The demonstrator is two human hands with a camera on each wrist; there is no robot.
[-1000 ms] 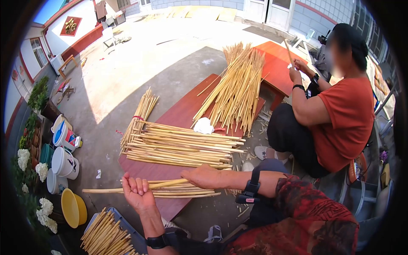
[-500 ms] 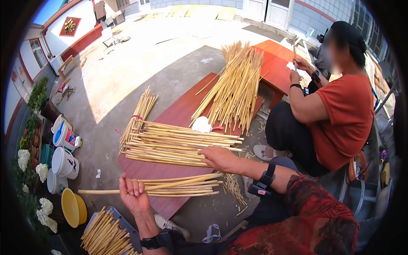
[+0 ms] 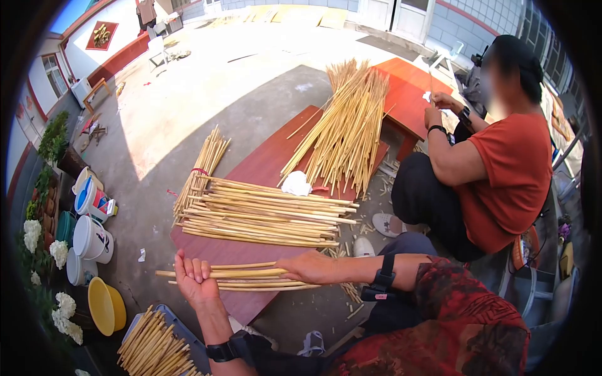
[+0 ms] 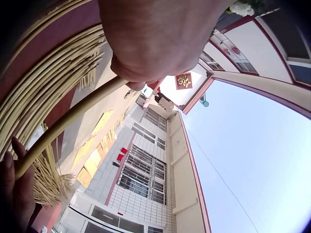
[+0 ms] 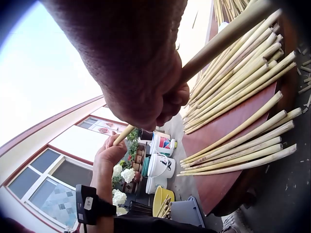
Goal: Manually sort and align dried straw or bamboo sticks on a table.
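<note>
A long pale, dried stalk [image 4: 73, 115] stretches between my two hands, and both hold it. My left hand [image 3: 199, 285] grips it, its fingers curled round, with a short end sticking out to the left in the head view. Farther along, my right hand [image 3: 310, 267] closes round the same stalk, which in the right wrist view runs out past the fist toward the top right. Under the hands, a small row of loose stalks [image 5: 243, 159] lies on the reddish-brown board [image 3: 251, 304]. Beyond it rests a larger row of stalks [image 3: 269, 213].
Bushy-topped stalks [image 3: 342, 125] lie heaped at the board's far end, near a white cloth [image 3: 296, 183]. A tied bundle [image 3: 204, 166] stands left. A person in an orange top [image 3: 508, 182] sits right. Buckets [image 3: 93, 238], a yellow basin [image 3: 106, 305] and a stalk-filled tray [image 3: 197, 338] are at left.
Half a second ago my right hand was off the stalk, over the larger row; it has come down and grips the stalk. The end left of my left hand is shorter.
</note>
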